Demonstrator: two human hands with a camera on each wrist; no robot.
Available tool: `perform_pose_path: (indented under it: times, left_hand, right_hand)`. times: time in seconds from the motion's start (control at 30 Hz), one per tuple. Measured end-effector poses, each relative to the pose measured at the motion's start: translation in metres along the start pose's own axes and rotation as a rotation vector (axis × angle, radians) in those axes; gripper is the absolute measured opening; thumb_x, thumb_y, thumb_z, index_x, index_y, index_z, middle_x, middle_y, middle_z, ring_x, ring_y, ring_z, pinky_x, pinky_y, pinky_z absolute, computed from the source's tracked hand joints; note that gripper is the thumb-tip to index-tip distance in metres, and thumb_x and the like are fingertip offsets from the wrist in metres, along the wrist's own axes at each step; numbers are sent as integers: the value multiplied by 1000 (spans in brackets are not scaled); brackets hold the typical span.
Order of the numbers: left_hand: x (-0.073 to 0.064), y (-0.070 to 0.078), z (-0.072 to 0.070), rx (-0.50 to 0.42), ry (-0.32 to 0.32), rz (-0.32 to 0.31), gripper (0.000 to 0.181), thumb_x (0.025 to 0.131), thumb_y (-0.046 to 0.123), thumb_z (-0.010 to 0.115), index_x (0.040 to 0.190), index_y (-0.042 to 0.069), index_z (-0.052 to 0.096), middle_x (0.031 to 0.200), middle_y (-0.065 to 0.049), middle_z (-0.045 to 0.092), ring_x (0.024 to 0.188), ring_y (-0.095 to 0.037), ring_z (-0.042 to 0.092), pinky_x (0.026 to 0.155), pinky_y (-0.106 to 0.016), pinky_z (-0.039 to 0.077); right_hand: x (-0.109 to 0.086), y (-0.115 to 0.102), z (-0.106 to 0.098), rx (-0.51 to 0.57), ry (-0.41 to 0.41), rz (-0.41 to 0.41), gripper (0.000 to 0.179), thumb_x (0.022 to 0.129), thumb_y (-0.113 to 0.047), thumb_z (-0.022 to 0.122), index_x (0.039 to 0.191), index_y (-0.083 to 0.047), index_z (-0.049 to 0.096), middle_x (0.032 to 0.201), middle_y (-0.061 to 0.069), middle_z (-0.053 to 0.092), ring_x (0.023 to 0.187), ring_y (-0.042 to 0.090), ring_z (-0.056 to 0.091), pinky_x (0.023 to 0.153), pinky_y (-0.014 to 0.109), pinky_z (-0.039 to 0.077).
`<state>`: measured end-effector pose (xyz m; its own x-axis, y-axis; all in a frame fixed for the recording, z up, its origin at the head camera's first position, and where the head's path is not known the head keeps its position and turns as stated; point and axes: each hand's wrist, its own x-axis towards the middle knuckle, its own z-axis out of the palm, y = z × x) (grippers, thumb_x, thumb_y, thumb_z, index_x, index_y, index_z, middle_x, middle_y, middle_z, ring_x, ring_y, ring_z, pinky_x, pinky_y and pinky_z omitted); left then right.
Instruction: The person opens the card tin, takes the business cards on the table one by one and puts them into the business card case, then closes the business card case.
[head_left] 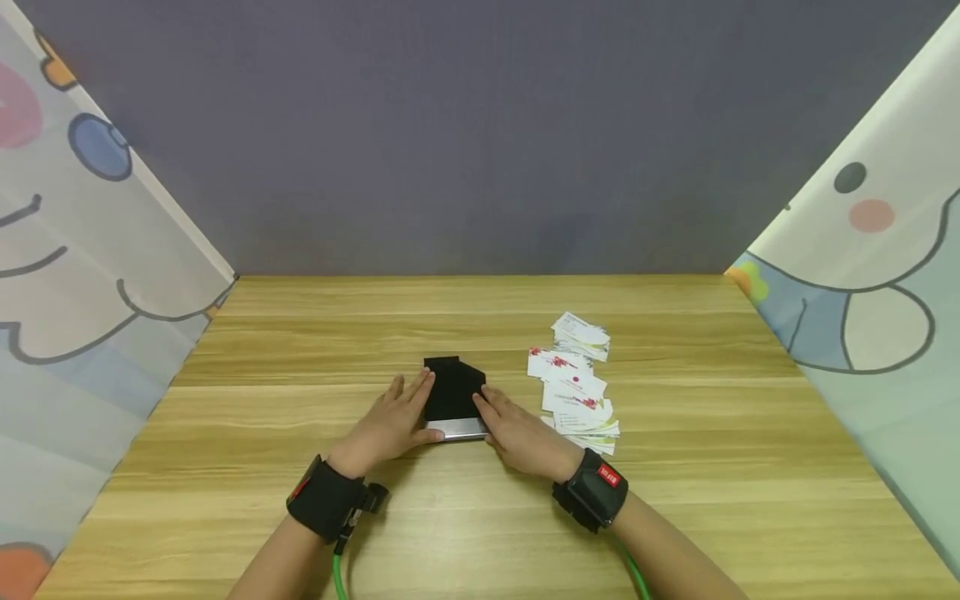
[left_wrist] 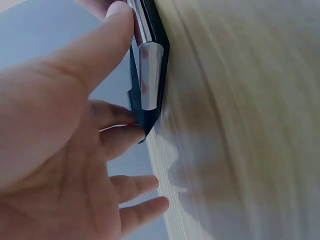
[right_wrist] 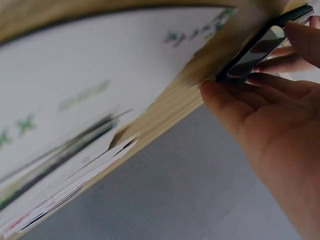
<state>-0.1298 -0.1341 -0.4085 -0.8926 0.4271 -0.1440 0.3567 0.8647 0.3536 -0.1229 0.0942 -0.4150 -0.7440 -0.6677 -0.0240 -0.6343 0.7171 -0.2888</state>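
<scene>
A black card case [head_left: 453, 393] with a silver metal near edge [head_left: 461, 428] lies on the table between both hands. My left hand [head_left: 387, 422] holds its left side, thumb at the silver edge and index and middle fingers along the black cover. In the left wrist view, the ring and little fingers [left_wrist: 142, 212] spread free of it. From the other side my right hand [head_left: 521, 433] grips the right edge, fingertips on the black cover and thumb by the silver part. The right wrist view shows the case's shiny end [right_wrist: 257, 52] between thumb and fingers.
Just right of the right hand, several overlapping business cards [head_left: 573, 392] lie in a loose column on the wooden table [head_left: 300, 333]. A grey panel [head_left: 480, 142] stands behind the table, and cartoon-printed sheets [head_left: 862, 275] flank it. Each wrist wears a black band with a green cable.
</scene>
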Motion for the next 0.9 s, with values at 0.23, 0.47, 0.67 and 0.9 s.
perform_pose_path:
  times: [0.23, 0.47, 0.67, 0.9]
  left_hand:
    - [1, -4, -3, 12, -45, -30, 87, 82, 48, 59, 145, 2, 21, 152, -15, 18, 135, -49, 11, 102, -64, 23]
    - [1, -7, -2, -11, -70, -12, 84, 84, 48, 56, 145, 3, 21, 152, -15, 16, 136, -49, 8, 103, -64, 19]
    - [2, -10, 1, -19, -72, -10, 84, 85, 49, 55, 146, 4, 19, 153, -14, 15, 136, -48, 7, 104, -64, 18]
    - [5, -14, 2, -40, -84, -3, 85, 85, 49, 55, 146, 4, 18, 153, -13, 12, 136, -48, 5, 104, -65, 16]
  right_hand:
    - [-1, 2, 0, -9, 6, 10, 51, 93, -16, 51, 138, 2, 35, 144, 19, 34, 132, 31, 35, 105, 40, 35]
    - [-11, 16, -8, -15, 90, 39, 50, 91, -17, 55, 134, 3, 41, 137, 19, 43, 128, 31, 41, 104, 41, 36]
    - [-22, 38, -21, 9, 204, 133, 52, 85, -15, 64, 130, 4, 45, 129, 20, 51, 120, 32, 49, 99, 42, 42]
    - [-38, 69, -32, 42, 283, 285, 54, 82, -10, 67, 127, 9, 46, 123, 26, 53, 113, 39, 52, 93, 47, 44]
